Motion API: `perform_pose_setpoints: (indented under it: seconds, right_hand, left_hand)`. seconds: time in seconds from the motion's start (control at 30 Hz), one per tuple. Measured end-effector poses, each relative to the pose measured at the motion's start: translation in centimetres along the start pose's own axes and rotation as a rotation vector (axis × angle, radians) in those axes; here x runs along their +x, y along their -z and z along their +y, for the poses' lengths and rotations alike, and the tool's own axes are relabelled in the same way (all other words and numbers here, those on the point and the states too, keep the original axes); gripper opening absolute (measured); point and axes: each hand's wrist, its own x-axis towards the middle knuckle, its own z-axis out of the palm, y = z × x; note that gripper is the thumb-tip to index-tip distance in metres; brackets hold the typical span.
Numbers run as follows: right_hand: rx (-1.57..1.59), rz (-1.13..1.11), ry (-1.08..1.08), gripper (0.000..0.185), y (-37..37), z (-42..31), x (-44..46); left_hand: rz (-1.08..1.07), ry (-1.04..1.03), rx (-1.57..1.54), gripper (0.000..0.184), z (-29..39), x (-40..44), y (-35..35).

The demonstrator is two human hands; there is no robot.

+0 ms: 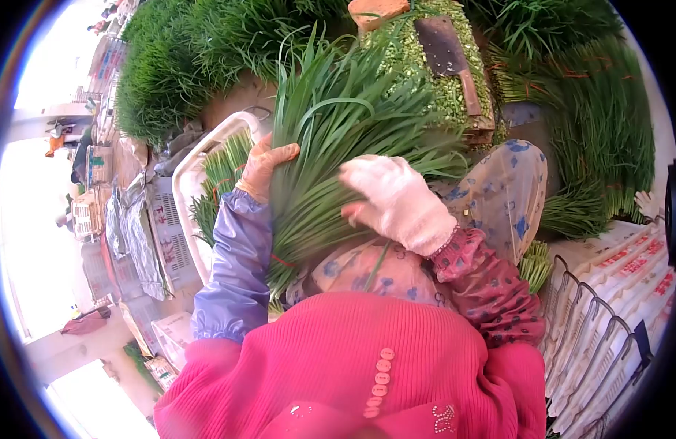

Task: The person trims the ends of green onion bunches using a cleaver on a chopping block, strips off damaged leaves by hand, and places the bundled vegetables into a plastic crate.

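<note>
A large bunch of garlic chives [330, 146] lies fanned out over my lap, its long flat leaves pointing away from me. My left hand [264, 164], in a thin glove, grips the bunch at its left side; the thumb lies over the leaves and the fingers are mostly hidden. A red band [281, 260] shows near the lower end of the stalks. Over the right side of the leaves is my right hand [400, 197], in a white knit glove. It is somewhat blurred, with thumb and fingers apart and nothing visible between them.
A cleaver [446, 55] rests on a block covered with chopped green bits, beside an orange-brown brick-like piece [378, 12]. At left, a white basket [182, 183] holds banded bunches. Chive piles [601, 110] surround the block. Stacked white crates [616, 293] stand at right.
</note>
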Motion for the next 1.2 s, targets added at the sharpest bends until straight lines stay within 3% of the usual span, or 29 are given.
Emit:
perform_pose_setpoints:
  seconds: [0.07, 0.1, 0.13, 0.2, 0.27, 0.33, 0.43, 0.57, 0.63, 0.67, 0.73, 0.8, 0.87, 0.9, 0.93, 1.0, 1.03, 1.07, 1.13, 1.2]
  right_hand:
    - [0.454, 0.183, -0.394, 0.032, -0.8, 0.8, 0.4]
    - [0.467, 0.332, -0.424, 0.022, -1.4, 1.4, 1.2]
    - [0.663, 0.296, -0.681, 0.025, -0.4, 1.1, 2.0]
    - [0.538, 0.308, -0.719, 0.027, -1.0, 3.0, 2.5]
    - [0.564, 0.085, -0.97, 0.032, 2.4, 1.7, 4.2]
    - [0.69, 0.103, -1.056, 0.033, 2.0, 2.2, 4.4]
    - [0.813, 0.161, -0.948, 0.033, 0.8, 3.1, 3.6]
    - [0.705, 0.065, -0.879, 0.031, 1.4, 3.2, 3.8]
    - [0.328, 0.056, -0.605, 0.027, 1.0, 3.9, 3.5]
    - [0.328, 0.056, -0.605, 0.027, 1.0, 4.0, 3.5]
    - [-0.139, -0.065, -0.425, 0.022, 1.0, 3.9, 3.7]
    - [-0.201, -0.133, -0.49, 0.023, 0.5, 3.3, 4.3]
    - [-0.149, -0.269, -0.69, 0.037, 0.7, 2.9, 4.9]
    - [0.003, -0.217, -0.819, 0.039, 0.9, 2.7, 5.0]
    - [0.0, -0.217, -0.817, 0.039, 0.9, 3.0, 4.9]
    - [0.152, 0.185, -1.015, 0.039, 1.0, 4.5, 4.5]
    - [0.364, 0.321, -1.142, 0.038, 1.8, 5.6, 4.5]
    - [0.374, 0.373, -1.199, 0.034, 2.4, 7.6, 4.0]
    - [0.032, 0.398, -1.049, 0.027, 4.7, 6.4, 3.8]
    - [-0.07, 0.508, -0.636, 0.02, 4.4, 4.6, 3.5]
  left_hand:
    - [-0.006, 0.019, 0.011, 0.039, 0.2, 0.1, -0.3]
    - [-0.012, 0.038, 0.029, 0.04, 0.2, 0.1, -0.5]
    - [-0.009, 0.038, 0.027, 0.04, 0.1, 0.0, -0.6]
    - [-0.002, -0.002, 0.038, 0.042, 0.0, 0.0, -0.9]
    - [-0.006, 0.009, 0.013, 0.042, 0.3, -0.4, -1.6]
    - [-0.01, 0.021, -0.016, 0.043, 0.4, -0.5, -1.7]
    - [-0.026, 0.041, -0.013, 0.043, 0.4, -0.6, -1.4]
    - [-0.034, 0.039, 0.009, 0.044, 0.6, -0.7, -1.9]
    - [-0.037, 0.038, 0.021, 0.044, 0.6, -0.7, -2.0]
    - [-0.036, 0.035, -0.005, 0.044, 0.6, -0.7, -2.0]
    - [-0.032, 0.031, -0.032, 0.044, 0.4, -0.7, -1.9]
    - [-0.013, -0.004, -0.047, 0.045, 0.1, -0.7, -1.8]
    - [-0.004, -0.03, -0.022, 0.046, 0.1, -0.7, -1.9]
    - [0.004, -0.058, 0.002, 0.046, 0.1, -0.6, -1.9]
    - [0.004, -0.06, -0.001, 0.046, 0.0, -0.4, -1.9]
    - [-0.009, -0.048, -0.047, 0.048, -0.4, -0.3, -1.5]
    - [-0.002, -0.048, -0.05, 0.048, -0.2, -0.5, -1.6]
    - [-0.018, -0.039, -0.064, 0.048, 0.2, -0.7, -1.9]
    - [-0.032, -0.029, -0.085, 0.048, 0.3, -0.6, -2.3]
    - [-0.045, -0.017, -0.128, 0.047, 0.2, -0.3, -2.4]
